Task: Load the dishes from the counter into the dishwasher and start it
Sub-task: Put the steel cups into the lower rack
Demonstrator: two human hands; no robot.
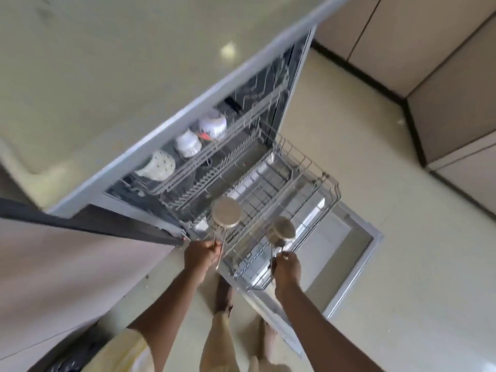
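Observation:
The dishwasher stands open, its door folded down and its lower rack pulled out over it. My left hand grips the wire handle of a round metal strainer, held over the rack's near left corner. My right hand holds the handle of a second, smaller metal strainer above the rack's near edge. In the upper rack sit three white patterned bowls or cups, upside down.
A pale counter runs above the dishwasher. Beige cabinets line the right side beyond the floor. A cabinet front is at my left. My legs and feet stand beside the door.

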